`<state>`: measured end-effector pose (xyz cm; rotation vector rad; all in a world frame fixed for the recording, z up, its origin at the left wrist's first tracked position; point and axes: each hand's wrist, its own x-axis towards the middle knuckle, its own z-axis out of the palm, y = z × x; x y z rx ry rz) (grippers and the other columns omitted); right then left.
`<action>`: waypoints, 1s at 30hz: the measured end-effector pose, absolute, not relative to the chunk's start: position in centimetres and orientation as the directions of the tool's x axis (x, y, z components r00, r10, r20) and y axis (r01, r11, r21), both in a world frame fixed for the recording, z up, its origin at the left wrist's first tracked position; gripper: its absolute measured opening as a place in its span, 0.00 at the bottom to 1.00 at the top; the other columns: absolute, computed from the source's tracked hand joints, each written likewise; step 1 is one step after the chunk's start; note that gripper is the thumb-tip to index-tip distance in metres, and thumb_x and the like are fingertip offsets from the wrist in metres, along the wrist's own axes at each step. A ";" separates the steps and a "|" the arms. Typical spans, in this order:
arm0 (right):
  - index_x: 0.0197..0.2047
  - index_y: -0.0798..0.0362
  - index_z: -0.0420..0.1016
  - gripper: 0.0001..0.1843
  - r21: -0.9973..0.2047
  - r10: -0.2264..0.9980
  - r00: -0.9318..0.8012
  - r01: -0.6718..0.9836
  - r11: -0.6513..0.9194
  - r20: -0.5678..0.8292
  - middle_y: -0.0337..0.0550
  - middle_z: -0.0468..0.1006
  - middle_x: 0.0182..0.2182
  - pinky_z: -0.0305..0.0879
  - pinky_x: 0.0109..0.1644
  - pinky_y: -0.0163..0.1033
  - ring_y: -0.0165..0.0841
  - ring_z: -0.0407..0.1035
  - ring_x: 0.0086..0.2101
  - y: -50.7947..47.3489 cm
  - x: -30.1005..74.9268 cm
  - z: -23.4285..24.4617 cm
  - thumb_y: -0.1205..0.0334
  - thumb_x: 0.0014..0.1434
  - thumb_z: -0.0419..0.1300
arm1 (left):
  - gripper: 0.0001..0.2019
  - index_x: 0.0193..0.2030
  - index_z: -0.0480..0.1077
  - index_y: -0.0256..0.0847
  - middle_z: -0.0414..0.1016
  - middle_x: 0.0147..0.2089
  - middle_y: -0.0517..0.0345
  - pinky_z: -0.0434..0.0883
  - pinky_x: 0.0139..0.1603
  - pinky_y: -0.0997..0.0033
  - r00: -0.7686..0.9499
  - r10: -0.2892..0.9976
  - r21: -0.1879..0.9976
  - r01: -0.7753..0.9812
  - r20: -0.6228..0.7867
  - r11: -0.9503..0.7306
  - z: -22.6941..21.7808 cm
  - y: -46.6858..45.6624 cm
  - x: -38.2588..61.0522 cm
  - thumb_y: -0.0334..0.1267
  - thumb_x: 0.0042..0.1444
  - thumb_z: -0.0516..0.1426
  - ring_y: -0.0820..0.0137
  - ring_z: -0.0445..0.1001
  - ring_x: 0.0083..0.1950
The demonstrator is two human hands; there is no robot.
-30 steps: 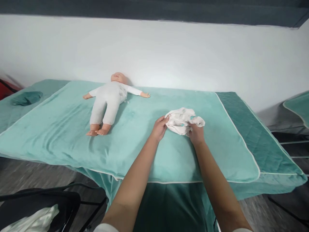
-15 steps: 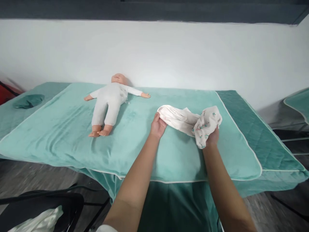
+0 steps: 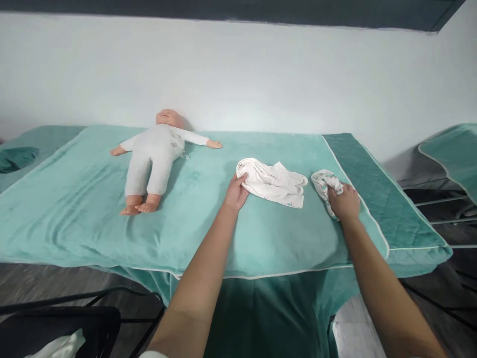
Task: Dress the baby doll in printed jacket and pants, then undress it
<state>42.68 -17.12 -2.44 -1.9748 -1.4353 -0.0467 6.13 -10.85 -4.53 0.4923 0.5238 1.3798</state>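
My left hand (image 3: 236, 192) is closed on the collar end of a white baby garment (image 3: 274, 181), thumb on top. The garment stretches to the right in loose folds above the green cover. Farther right, my right hand (image 3: 346, 203) grips a bunched white baby garment with a small coloured print (image 3: 322, 180), low over the cover. A gap separates the two pieces of clothing. On the left a baby doll (image 3: 149, 154) in a white suit lies on its back, arms spread, feet toward me.
The green bed cover (image 3: 201, 223) lies over a bed against a white wall (image 3: 238, 79). At the bed's left end is a face hole (image 3: 18, 158). A black chair (image 3: 55, 323) with pale cloth stands front left. Another green-covered surface (image 3: 452, 151) is at the right.
My right hand has moved right with the printed garment, which has come apart from the white one. The left hand keeps its hold. The view has shifted slightly to the right.
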 end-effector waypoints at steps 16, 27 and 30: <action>0.67 0.50 0.65 0.31 -0.410 0.768 -0.054 0.821 0.398 0.638 0.58 0.65 0.66 0.58 0.70 0.60 0.49 0.59 0.67 -15.7 32.7 -0.5 0.52 0.63 0.61 | 0.14 0.49 0.76 0.34 0.84 0.48 0.47 0.74 0.66 0.59 0.118 0.989 0.616 -0.774 -0.094 0.151 -4.9 -10.0 6.2 0.33 0.56 0.64 0.61 0.82 0.55; 0.64 0.52 0.69 0.27 -0.700 0.899 -0.430 0.617 0.360 0.084 0.50 0.74 0.62 0.65 0.65 0.50 0.44 0.70 0.60 -6.5 22.7 3.2 0.55 0.63 0.59 | 0.14 0.48 0.76 0.37 0.84 0.45 0.52 0.74 0.60 0.64 0.169 0.984 0.642 -0.748 -0.065 0.170 -3.9 -10.5 5.9 0.39 0.56 0.64 0.63 0.82 0.52; 0.55 0.51 0.76 0.21 -0.615 0.837 -0.547 0.664 0.426 -0.010 0.45 0.81 0.52 0.70 0.53 0.42 0.40 0.75 0.49 -7.9 22.9 6.3 0.58 0.58 0.62 | 0.18 0.43 0.76 0.36 0.82 0.37 0.54 0.74 0.49 0.68 0.212 0.976 0.791 -0.587 -0.054 0.172 -2.0 -11.9 5.3 0.46 0.51 0.68 0.65 0.81 0.43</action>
